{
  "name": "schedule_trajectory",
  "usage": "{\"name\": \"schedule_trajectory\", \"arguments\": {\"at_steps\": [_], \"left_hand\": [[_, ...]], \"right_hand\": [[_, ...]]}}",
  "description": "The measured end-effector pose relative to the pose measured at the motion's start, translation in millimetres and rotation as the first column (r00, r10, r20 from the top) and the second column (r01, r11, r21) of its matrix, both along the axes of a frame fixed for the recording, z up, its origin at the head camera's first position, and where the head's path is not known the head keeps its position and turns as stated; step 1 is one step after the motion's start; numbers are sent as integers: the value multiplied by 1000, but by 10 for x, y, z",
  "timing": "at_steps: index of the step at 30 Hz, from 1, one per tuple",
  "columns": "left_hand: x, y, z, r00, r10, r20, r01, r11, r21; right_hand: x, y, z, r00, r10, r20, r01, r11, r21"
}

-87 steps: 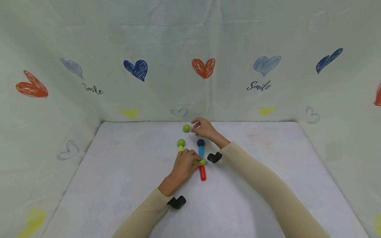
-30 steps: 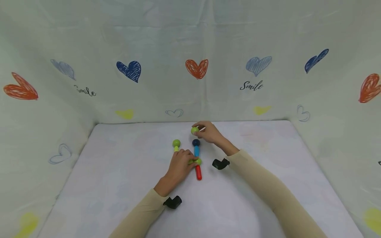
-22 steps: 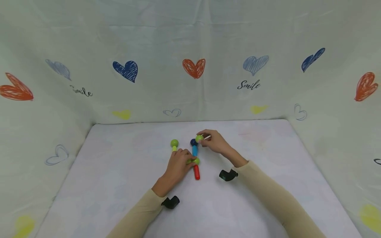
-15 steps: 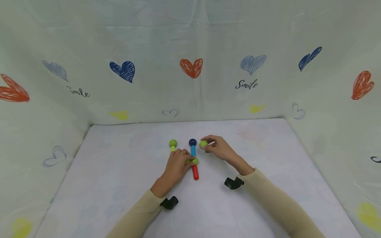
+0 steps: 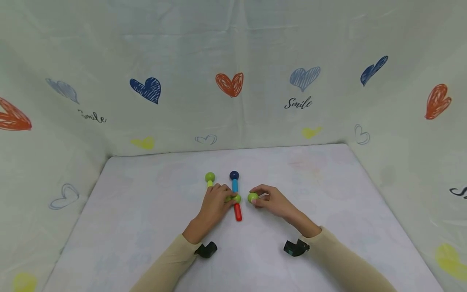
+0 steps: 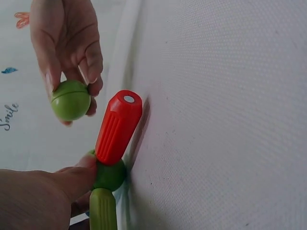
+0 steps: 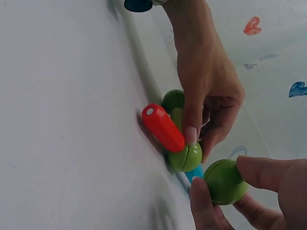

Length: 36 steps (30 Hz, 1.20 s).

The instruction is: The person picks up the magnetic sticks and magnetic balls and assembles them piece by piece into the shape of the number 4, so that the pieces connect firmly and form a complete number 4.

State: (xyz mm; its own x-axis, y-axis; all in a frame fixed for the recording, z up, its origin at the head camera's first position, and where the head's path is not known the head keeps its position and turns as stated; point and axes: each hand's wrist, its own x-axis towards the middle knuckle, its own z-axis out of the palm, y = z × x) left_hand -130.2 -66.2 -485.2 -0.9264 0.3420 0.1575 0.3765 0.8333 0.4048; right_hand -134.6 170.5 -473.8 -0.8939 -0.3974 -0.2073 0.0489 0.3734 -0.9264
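My left hand (image 5: 215, 202) pinches a green ball (image 5: 238, 198) between thumb and fingers. Joined to that ball are a red rod (image 5: 238, 212) with a metal tip, pointing toward me, a blue rod (image 5: 235, 185) running away from me, and a yellow-green rod (image 6: 103, 211) partly under the hand. A dark blue ball (image 5: 234, 175) caps the blue rod's far end. Just right of this joint, my right hand (image 5: 271, 200) holds a loose green ball (image 5: 252, 197) by its fingertips, apart from the red rod in the left wrist view.
Another green ball (image 5: 209, 177) on a yellow-green rod (image 5: 209, 183) lies beyond my left hand, which hides the rod's near end. A further green ball (image 7: 173, 98) shows behind the red rod. The white table (image 5: 153, 211) meets a heart-printed backdrop (image 5: 182, 113).
My right hand picked up the loose green ball at the back of the table and brought it toward me, past the dark blue ball, beside the joint. The left hand keeps its hold.
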Motion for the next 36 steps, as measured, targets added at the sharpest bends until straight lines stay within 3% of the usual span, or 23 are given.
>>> {"name": "schedule_trajectory", "arguments": {"at_steps": [12, 25, 36], "left_hand": [[7, -19, -24, 1000, 0, 3, 0, 1000, 11], [-3, -8, 4, 999, 4, 44, -6, 999, 48], [-14, -14, 9, 999, -4, 42, 1, 997, 72]], "right_hand": [[339, -38, -93, 994, 84, 66, -78, 992, -98], [528, -148, -192, 992, 105, -74, -105, 994, -2], [606, -245, -208, 984, 63, -167, -52, 996, 67]]}}
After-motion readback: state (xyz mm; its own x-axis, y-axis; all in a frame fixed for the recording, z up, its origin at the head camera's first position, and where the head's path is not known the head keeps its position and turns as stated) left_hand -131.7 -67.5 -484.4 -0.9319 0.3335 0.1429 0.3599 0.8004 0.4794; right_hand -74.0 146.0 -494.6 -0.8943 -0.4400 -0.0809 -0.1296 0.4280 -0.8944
